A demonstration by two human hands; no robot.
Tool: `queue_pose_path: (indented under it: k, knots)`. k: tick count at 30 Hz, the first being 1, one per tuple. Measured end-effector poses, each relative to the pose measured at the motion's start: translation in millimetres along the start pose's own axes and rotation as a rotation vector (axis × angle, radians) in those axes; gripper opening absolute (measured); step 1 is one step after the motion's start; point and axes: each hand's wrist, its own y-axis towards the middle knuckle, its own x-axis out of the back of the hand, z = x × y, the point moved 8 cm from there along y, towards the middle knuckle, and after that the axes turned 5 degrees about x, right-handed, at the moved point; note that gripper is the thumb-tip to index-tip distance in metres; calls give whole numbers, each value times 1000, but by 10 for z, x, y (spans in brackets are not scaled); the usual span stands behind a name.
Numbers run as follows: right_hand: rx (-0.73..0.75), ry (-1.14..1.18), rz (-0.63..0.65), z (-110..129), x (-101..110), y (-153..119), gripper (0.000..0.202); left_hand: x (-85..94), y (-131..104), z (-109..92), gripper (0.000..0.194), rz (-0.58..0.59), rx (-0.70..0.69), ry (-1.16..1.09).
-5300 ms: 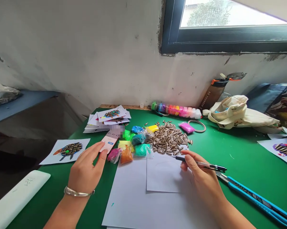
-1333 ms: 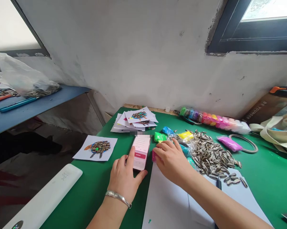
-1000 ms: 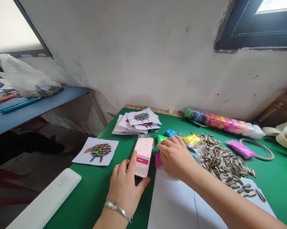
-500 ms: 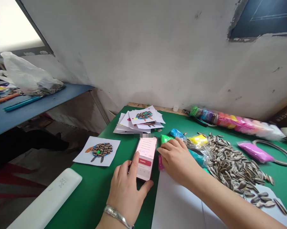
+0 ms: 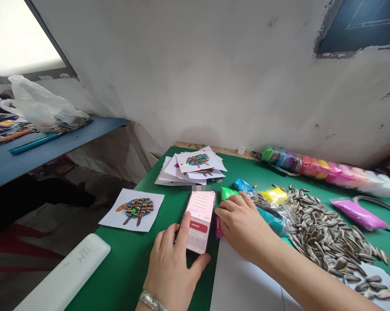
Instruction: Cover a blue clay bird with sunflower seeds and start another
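Observation:
A smartphone (image 5: 199,222) lies face up on the green table, its screen lit with lines of text and a red button. My left hand (image 5: 173,263) is over its lower left side, fingers apart, the index finger on the screen and the thumb by the lower right corner. Right of the phone, my right hand (image 5: 240,218) rests with fingers curled downward among clay packets; its fingertips are hidden. Around it are a green packet (image 5: 229,193), a magenta packet (image 5: 218,228), a teal packet (image 5: 271,221) and a blue packet (image 5: 243,185). White paper (image 5: 240,280) lies under my right forearm.
Sunflower seeds (image 5: 327,229) are heaped at right, near a yellow packet (image 5: 275,195) and a purple packet (image 5: 358,214). Behind lies a long bag of colored clay (image 5: 327,170). Seed-hedgehog cards (image 5: 195,162) are stacked at back; another card (image 5: 133,209) and a white device (image 5: 65,272) sit left.
The view has shifted slightly, so the table appears a little lower and farther right. Both hands keep nearly the same places by the phone and packets.

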Motion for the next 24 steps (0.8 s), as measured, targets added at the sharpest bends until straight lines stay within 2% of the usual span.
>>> queue_pose_path:
  k: [24]
  knots:
    - [35, 2, -7, 6, -53, 16, 16, 1, -16, -9, 79, 3, -1, 2]
